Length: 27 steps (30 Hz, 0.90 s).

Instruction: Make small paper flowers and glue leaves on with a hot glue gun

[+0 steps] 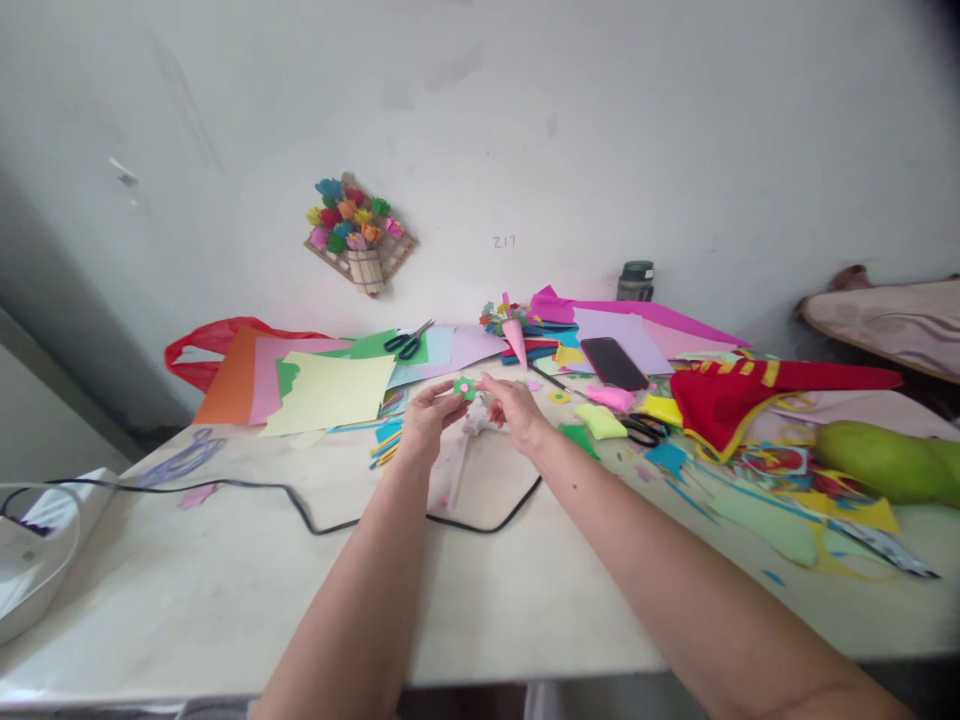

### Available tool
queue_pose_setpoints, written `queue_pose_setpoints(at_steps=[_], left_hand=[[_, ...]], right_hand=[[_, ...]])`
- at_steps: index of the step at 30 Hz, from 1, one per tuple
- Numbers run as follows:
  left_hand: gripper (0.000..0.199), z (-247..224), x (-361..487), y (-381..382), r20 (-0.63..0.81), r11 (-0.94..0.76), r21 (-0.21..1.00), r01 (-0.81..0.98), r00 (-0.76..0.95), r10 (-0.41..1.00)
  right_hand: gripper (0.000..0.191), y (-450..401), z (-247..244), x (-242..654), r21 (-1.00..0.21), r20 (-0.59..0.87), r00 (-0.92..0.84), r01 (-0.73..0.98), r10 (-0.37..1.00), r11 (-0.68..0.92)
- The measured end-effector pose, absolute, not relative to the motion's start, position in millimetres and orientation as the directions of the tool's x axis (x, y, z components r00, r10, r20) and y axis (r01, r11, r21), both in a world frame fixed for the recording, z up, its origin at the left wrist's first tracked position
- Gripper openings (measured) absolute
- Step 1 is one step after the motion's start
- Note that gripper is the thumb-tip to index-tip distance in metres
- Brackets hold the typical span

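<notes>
Above the middle of the table, my left hand (431, 412) pinches a small green paper flower (464, 388) with a pink centre. My right hand (511, 408) meets its right edge, index finger and thumb closed there; the other fingers curl below. Under my hands lies a whitish, partly hidden object (457, 455), perhaps a glue gun, with a black cord (300, 505) running near it. A small yellow paper flower (559, 397) lies to the right of my right hand. Behind it rests a pink paper cone (514, 342) topped with small coloured paper pieces.
Coloured paper sheets (330, 395) cover the back left, with dark scissors (409, 342) on them. Purple-handled scissors (180, 455) and a power strip (64, 545) are left. Rightward are a phone (613, 362), black-handled scissors (645, 429), red cloth (720, 400), paper scraps and a green fruit (877, 460).
</notes>
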<state>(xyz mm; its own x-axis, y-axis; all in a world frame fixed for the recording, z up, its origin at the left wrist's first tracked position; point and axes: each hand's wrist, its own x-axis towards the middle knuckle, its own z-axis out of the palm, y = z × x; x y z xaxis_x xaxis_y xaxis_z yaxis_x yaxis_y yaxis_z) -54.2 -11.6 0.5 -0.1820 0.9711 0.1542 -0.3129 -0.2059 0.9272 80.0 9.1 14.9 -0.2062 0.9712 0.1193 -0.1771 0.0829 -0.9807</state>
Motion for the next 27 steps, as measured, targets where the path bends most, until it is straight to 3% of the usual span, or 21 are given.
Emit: queue_pose_setpoints(at_steps=[5, 10, 14, 16, 18, 20, 23, 27], left_hand=[[0.022, -2, -55, -11, 0.107, -0.138, 0.919, -0.369, -0.103, 0.989], [0.018, 0, -55, -12, 0.102, -0.140, 0.900, -0.412, -0.113, 0.988], [0.019, 2, -56, -12, 0.082, -0.144, 0.885, -0.442, -0.156, 0.984], [0.019, 2, -57, -12, 0.085, -0.149, 0.885, -0.442, -0.161, 0.983], [0.021, 2, -58, -12, 0.094, -0.156, 0.889, -0.431, -0.162, 0.982], [0.023, 2, -59, -12, 0.109, -0.166, 0.896, -0.412, -0.159, 0.981], [0.026, 3, -59, -14, 0.146, -0.190, 0.909, -0.372, -0.144, 0.979], [0.027, 4, -58, -15, 0.173, -0.211, 0.922, -0.324, -0.141, 0.975]], right_hand=[[0.041, 7, 16, 80, -0.971, 0.118, -0.223, -0.229, 0.968, 0.066], [0.041, 7, 15, 79, -0.972, 0.132, -0.223, -0.221, 0.966, 0.082], [0.040, 12, 10, 80, -0.965, 0.259, -0.143, -0.069, 0.955, 0.251], [0.038, 14, 7, 82, -0.878, 0.459, -0.099, 0.104, 0.883, 0.468], [0.039, 14, 5, 84, -0.684, 0.664, -0.121, 0.301, 0.738, 0.665], [0.045, 11, 4, 86, -0.473, 0.779, -0.200, 0.434, 0.594, 0.767], [0.055, 6, 5, 86, -0.282, 0.824, -0.304, 0.513, 0.479, 0.811], [0.061, 2, 5, 85, -0.172, 0.822, -0.382, 0.541, 0.423, 0.823]])
